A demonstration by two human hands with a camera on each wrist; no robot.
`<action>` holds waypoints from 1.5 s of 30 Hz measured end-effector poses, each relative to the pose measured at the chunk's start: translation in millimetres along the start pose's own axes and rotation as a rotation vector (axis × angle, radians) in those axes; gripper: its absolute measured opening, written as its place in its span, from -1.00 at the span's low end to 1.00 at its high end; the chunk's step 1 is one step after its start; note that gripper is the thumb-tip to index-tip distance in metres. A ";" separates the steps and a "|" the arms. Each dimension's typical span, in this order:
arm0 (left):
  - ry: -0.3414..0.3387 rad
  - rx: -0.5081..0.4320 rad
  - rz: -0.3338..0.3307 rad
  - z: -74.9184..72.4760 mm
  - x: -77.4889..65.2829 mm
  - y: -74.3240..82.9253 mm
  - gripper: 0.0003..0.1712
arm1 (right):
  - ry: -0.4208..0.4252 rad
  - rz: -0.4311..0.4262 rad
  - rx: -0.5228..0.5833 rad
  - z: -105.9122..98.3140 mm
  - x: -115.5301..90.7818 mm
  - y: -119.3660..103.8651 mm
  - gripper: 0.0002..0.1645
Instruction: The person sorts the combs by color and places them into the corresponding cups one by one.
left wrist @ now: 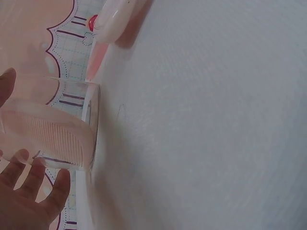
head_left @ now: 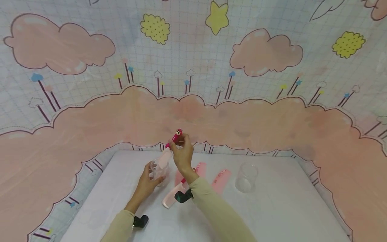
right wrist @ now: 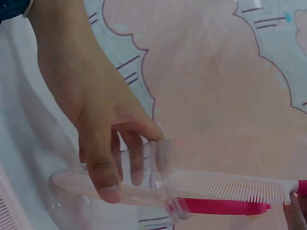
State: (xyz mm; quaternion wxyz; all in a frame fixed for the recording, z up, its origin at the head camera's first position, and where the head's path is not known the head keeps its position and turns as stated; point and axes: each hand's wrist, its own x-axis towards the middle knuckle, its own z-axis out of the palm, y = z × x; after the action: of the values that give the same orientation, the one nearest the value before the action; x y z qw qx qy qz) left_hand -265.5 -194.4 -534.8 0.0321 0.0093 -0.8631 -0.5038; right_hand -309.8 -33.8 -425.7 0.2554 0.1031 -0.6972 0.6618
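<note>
My left hand (head_left: 148,183) holds a clear cup (head_left: 160,175) tilted above the table's left part, fingers and thumb around its side. My right hand (head_left: 183,156) pinches the red handle, topped with a small cartoon face, of a pale pink comb (head_left: 165,159) whose toothed part reaches the cup's mouth. In the right wrist view, a magenta handle (right wrist: 223,207) also sticks out of the cup, just below the comb's teeth. Pale comb teeth (left wrist: 48,134) show through the cup wall in the left wrist view.
Another pale pink comb (head_left: 171,198) with a red handle lies under my right forearm. Pink combs (head_left: 221,180) with small decorations lie near it, partly hidden by the arm. A second clear cup (head_left: 246,178) stands to the right on the white table (head_left: 287,208). Patterned cloth hangs behind.
</note>
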 end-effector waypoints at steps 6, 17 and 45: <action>-0.006 -0.006 -0.003 3.3 -0.1 0.0 0.05 | 0.005 0.010 -0.027 2.9 -6.1 8.1 -0.70; -0.002 -0.014 0.008 1.7 -0.6 -1.3 0.04 | 0.000 0.054 -0.075 11.9 -14.4 17.7 -0.69; -0.014 -0.007 -0.035 -2.2 -3.5 -1.1 0.08 | -0.056 0.093 -0.125 25.0 -30.7 26.6 -0.79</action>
State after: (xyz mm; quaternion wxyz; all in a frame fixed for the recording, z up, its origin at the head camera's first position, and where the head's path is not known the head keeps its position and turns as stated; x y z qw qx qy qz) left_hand -261.9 -196.7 -534.9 0.0172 0.0205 -0.8613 -0.5074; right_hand -302.1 -61.4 -463.7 0.2107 0.0729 -0.7481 0.6251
